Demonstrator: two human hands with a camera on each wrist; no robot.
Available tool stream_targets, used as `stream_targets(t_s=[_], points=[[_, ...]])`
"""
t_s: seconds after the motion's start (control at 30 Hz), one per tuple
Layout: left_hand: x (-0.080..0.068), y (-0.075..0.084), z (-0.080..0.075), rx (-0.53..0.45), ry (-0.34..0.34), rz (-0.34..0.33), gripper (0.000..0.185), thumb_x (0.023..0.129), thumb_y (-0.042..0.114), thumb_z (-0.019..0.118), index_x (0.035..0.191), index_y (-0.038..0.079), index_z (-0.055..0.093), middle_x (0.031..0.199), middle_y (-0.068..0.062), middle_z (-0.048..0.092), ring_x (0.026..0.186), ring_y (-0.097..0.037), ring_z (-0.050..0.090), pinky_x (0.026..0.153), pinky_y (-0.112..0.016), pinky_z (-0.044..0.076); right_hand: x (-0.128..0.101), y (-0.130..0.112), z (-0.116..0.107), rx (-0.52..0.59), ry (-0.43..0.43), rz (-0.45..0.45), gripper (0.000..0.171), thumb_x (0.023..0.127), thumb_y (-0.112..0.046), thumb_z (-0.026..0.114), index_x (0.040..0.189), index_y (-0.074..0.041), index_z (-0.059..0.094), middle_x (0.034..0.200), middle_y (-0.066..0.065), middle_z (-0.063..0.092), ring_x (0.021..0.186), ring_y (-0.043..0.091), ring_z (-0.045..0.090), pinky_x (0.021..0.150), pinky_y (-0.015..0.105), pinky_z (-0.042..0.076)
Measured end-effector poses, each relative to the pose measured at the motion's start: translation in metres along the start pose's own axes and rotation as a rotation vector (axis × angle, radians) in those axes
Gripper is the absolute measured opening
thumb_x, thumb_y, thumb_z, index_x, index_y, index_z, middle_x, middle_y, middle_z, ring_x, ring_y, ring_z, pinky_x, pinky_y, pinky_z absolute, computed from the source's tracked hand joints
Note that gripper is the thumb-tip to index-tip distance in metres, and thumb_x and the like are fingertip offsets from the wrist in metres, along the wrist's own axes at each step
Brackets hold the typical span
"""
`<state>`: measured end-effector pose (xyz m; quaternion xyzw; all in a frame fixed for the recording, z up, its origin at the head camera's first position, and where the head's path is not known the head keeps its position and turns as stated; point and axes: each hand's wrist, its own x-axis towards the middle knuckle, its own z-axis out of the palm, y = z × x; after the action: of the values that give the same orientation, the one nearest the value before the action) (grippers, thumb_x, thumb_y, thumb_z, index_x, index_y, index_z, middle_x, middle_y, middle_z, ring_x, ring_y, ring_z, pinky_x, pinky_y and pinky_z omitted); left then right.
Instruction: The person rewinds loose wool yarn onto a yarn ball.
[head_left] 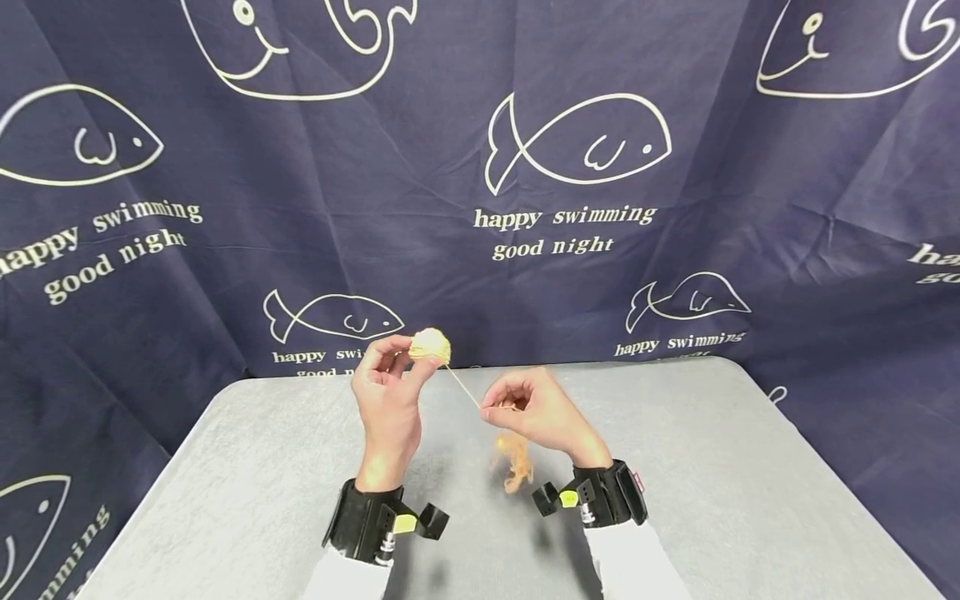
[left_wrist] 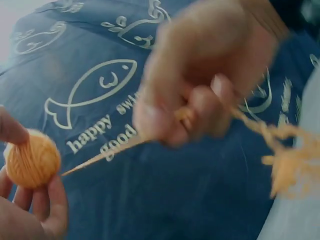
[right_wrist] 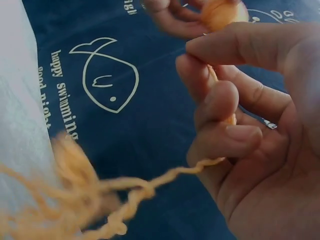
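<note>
The left hand [head_left: 386,392] held a small yarn ball [head_left: 431,345] in its fingertips above the worktop [head_left: 712,467]. The right hand [head_left: 536,412] pinched the taut strand [head_left: 463,388]; its loose tangled end [head_left: 514,461] hung blurred below

Grey table [head_left: 712,467] before navy fish-print curtain [head_left: 750,208].

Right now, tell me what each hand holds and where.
Left hand pinches the yarn ball at its sides; right hand pinches the yarn strand partway along it.
</note>
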<state>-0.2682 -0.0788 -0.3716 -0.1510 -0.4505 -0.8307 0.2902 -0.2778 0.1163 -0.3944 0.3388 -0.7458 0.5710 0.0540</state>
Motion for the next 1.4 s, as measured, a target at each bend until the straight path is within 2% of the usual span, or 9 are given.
stream_targets(t_s=[0.13,0.27,0.37,0.47,0.67,0.87,1.07,1.2,1.4], points=[[-0.001,-0.009,-0.005,0.267,-0.037,0.105,0.032,0.068,-0.021,0.073,0.096,-0.009,0.063,0.098,-0.010,0.062,0.087,-0.018,0.063,0.075,-0.025,0.060,-0.001,-0.005,-0.002,0.030,0.003,-0.020,0.015,0.082,0.005,0.074,0.083,-0.010,0.074,0.075,0.003,0.068,0.063,0.009,0.059,0.056,0.019,0.049],[-0.004,-0.012,-0.011,0.622,-0.214,0.188,0.030,0.066,-0.011,0.075,0.092,-0.001,0.064,0.096,-0.008,0.060,0.083,-0.017,0.062,0.072,-0.028,0.060,-0.002,-0.009,-0.006,0.098,0.088,-0.033,0.005,0.084,0.005,0.074,0.087,0.000,0.073,0.078,0.002,0.069,0.066,0.009,0.061,0.057,0.019,0.049],[-0.004,-0.011,-0.013,0.811,-0.383,0.181,0.030,0.063,-0.005,0.077,0.087,0.007,0.064,0.090,-0.005,0.059,0.078,-0.016,0.062,0.068,-0.031,0.060,-0.002,-0.010,-0.010,0.174,0.195,-0.030,0.010,0.084,0.000,0.077,0.089,0.007,0.071,0.078,0.001,0.069,0.066,0.008,0.059,0.057,0.019,0.048],[-0.005,-0.008,-0.015,0.901,-0.565,0.089,0.031,0.060,-0.003,0.078,0.084,0.011,0.064,0.085,-0.001,0.057,0.076,-0.015,0.060,0.065,-0.031,0.058,-0.001,-0.009,-0.012,0.292,0.302,-0.010,0.004,0.085,0.002,0.076,0.087,0.001,0.073,0.075,-0.001,0.068,0.061,0.008,0.053,0.053,0.018,0.042],[-0.006,-0.001,-0.016,0.840,-0.941,-0.103,0.032,0.061,-0.003,0.077,0.084,0.015,0.064,0.084,0.005,0.060,0.078,-0.013,0.060,0.068,-0.031,0.058,0.002,-0.007,-0.015,0.583,0.494,0.075,0.022,0.087,0.012,0.066,0.083,-0.009,0.073,0.070,0.000,0.064,0.056,0.009,0.044,0.049,0.017,0.029],[-0.005,0.002,-0.016,0.386,-1.088,-0.222,0.031,0.068,-0.012,0.071,0.093,0.005,0.065,0.094,-0.010,0.061,0.088,-0.018,0.060,0.079,-0.039,0.061,0.003,-0.003,-0.018,0.653,0.612,0.147,0.021,0.089,0.009,0.066,0.082,-0.010,0.074,0.073,0.001,0.067,0.059,0.009,0.050,0.047,0.014,0.033],[-0.002,0.003,-0.013,-0.054,-0.986,-0.201,0.032,0.072,-0.014,0.075,0.097,0.001,0.062,0.101,-0.010,0.060,0.098,-0.018,0.057,0.085,-0.031,0.058,0.003,0.006,-0.015,0.481,0.533,0.138,0.005,0.086,0.004,0.075,0.089,0.001,0.074,0.072,0.002,0.068,0.057,0.009,0.054,0.048,0.017,0.042],[-0.001,0.003,-0.010,-0.233,-0.767,-0.165,0.031,0.074,-0.011,0.075,0.099,0.006,0.066,0.105,-0.004,0.064,0.098,-0.016,0.060,0.083,-0.023,0.054,0.002,0.011,-0.012,0.316,0.383,0.133,0.017,0.085,0.000,0.078,0.094,0.011,0.070,0.076,0.002,0.070,0.059,0.010,0.056,0.053,0.019,0.048],[0.000,0.005,-0.009,-0.348,-0.370,-0.177,0.040,0.071,-0.020,0.051,0.098,0.006,0.067,0.107,-0.006,0.064,0.092,-0.016,0.065,0.080,-0.024,0.058,0.001,0.009,-0.008,0.136,0.175,0.109,0.006,0.085,0.003,0.075,0.090,0.005,0.072,0.074,0.003,0.068,0.059,0.010,0.058,0.053,0.019,0.049]])
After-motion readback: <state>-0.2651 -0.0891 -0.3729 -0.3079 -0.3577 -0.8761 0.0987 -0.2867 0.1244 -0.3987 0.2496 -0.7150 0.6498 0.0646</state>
